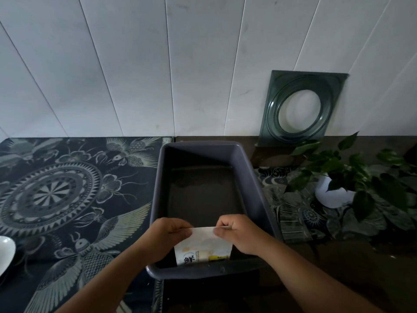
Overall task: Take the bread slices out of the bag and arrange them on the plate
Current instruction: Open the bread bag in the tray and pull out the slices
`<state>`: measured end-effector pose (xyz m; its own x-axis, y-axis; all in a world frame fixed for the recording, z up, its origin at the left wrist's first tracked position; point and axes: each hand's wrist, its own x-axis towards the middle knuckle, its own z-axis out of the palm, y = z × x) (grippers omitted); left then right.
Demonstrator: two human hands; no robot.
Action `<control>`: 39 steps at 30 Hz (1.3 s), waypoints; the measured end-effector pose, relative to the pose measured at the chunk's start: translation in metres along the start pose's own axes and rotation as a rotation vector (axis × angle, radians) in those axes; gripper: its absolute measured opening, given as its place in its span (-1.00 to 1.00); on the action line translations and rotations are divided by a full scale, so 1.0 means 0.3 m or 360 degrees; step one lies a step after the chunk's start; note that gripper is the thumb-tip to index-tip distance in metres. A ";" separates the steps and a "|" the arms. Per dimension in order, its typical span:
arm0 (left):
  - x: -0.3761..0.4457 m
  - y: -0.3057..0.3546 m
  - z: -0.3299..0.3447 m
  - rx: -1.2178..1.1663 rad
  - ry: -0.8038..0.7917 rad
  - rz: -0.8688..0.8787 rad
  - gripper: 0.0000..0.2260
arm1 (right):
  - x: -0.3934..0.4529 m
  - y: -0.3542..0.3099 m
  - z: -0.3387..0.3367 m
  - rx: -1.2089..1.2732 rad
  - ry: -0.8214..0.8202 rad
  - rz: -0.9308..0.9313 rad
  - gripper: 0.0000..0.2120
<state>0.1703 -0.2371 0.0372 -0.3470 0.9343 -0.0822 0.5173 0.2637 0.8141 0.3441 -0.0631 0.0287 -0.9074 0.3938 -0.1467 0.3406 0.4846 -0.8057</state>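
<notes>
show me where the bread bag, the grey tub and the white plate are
bread bag [203, 247]: head view, on its white front panel between the hands.
grey tub [252, 177]: head view, on its right wall.
white plate [5, 251]: head view, on the rim showing at the left edge.

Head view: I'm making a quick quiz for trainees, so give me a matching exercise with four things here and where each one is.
Things:
1. bread bag
2. white plate
3. potted plant
4. green glass square

Places:
A. leaning against the wall
B. far left edge
C. right of the tub
D. in the tub, pinched at its top by the left hand and right hand

Pairs: 1-D, 2-B, 3-C, 4-A
</notes>
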 end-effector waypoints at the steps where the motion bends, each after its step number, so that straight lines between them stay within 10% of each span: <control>1: -0.001 0.003 0.004 -0.0006 0.0024 0.0017 -0.85 | 0.003 0.002 0.003 0.0081 -0.0021 0.0053 -0.82; 6: 0.009 0.010 0.009 0.0891 0.0259 0.0780 -0.77 | 0.012 -0.002 0.004 0.0221 0.0063 0.0141 -0.94; 14: -0.015 -0.003 0.057 0.1263 0.0321 0.1029 -0.83 | 0.023 -0.028 0.012 0.0182 -0.0031 0.0219 -0.83; 29: -0.037 0.086 0.033 0.1262 -0.0150 0.0576 -0.78 | 0.223 -0.044 -0.078 -0.0525 0.0626 0.0141 -0.96; 32: 0.007 0.104 0.015 0.1509 -0.0185 0.0589 -0.81 | 0.173 -0.101 -0.058 -0.0851 0.0868 -0.0294 -0.90; 35: 0.051 0.120 -0.012 0.1726 -0.0316 0.0621 -0.65 | 0.089 -0.171 -0.052 -0.1214 0.0141 -0.0928 -0.79; 39: 0.078 0.118 -0.049 0.1985 -0.0555 0.0683 -0.55 | 0.051 -0.195 -0.095 -0.1743 -0.0431 -0.0688 -0.57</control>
<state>0.1689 -0.2093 0.0726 0.1361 0.9593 -0.2475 0.9542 -0.1941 -0.2277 0.3172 -0.0632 0.0898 -0.9754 -0.0771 -0.2063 -0.0947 0.9926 0.0766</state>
